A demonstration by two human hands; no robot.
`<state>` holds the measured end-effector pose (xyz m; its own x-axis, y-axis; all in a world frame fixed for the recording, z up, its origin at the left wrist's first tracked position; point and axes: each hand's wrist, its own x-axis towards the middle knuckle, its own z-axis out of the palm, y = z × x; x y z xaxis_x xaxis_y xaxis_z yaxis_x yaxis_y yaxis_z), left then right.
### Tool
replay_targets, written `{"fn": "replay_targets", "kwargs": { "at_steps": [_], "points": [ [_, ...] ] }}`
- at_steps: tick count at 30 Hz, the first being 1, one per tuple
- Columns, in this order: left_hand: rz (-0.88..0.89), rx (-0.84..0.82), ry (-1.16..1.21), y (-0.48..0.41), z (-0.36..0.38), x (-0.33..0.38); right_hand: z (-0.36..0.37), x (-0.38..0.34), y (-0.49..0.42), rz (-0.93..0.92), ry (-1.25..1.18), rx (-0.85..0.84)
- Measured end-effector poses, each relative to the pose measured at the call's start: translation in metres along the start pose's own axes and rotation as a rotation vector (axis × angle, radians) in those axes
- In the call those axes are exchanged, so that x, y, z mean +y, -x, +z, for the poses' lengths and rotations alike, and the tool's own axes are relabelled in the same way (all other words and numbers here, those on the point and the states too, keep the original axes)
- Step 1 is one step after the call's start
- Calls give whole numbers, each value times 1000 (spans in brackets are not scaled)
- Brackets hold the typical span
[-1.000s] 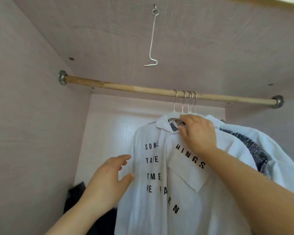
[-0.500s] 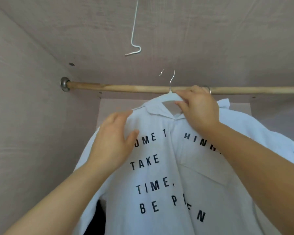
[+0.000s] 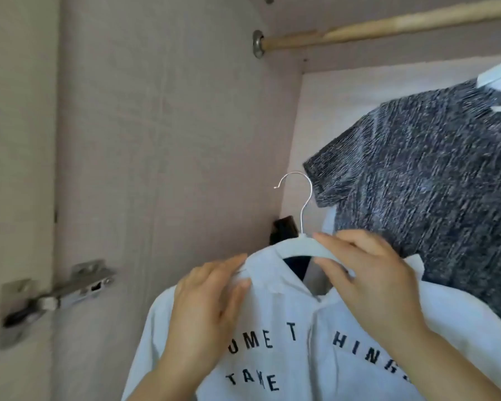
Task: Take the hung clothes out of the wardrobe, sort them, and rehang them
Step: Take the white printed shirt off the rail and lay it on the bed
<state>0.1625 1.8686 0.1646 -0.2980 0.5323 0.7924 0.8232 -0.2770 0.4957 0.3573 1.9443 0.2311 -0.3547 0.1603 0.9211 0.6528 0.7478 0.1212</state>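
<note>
A person's two bare hands hold a white shirt [image 3: 315,342] printed with black letters, on a white hanger [image 3: 294,246] whose metal hook is free in the air, well below the wooden rail [image 3: 388,28] at the wardrobe's top. The right hand [image 3: 370,282] has its fingers [image 3: 330,241] closed round the hanger's shoulder bar, beside the hook. The left hand [image 3: 211,302] lies on the shirt's other shoulder, thumb and fingers pinching the fabric near the collar. A dark speckled grey top [image 3: 434,175] hangs from the rail on the right, just behind the right hand. A metal door hinge [image 3: 55,293] sits on the wardrobe's left side panel. To carry the shirt out cleanly, it seems best to keep the hanger level, steady the shoulder, and steer the hook clear of the grey top.
</note>
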Motion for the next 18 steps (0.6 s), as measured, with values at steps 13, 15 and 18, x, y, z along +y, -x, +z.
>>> {"fn": "replay_targets", "kwargs": {
  "at_steps": [13, 15, 18],
  "points": [
    [-554, 78, -459, 257, -128, -36, 88, -182, 175, -115, -724, -168],
    [-619, 137, -526, 286, -157, -26, 88, -219, 184, -157, -840, -166],
    [-656, 255, -637, 323, -205, -10, 79, -281, 189, -214, -990, -153]
  ]
}}
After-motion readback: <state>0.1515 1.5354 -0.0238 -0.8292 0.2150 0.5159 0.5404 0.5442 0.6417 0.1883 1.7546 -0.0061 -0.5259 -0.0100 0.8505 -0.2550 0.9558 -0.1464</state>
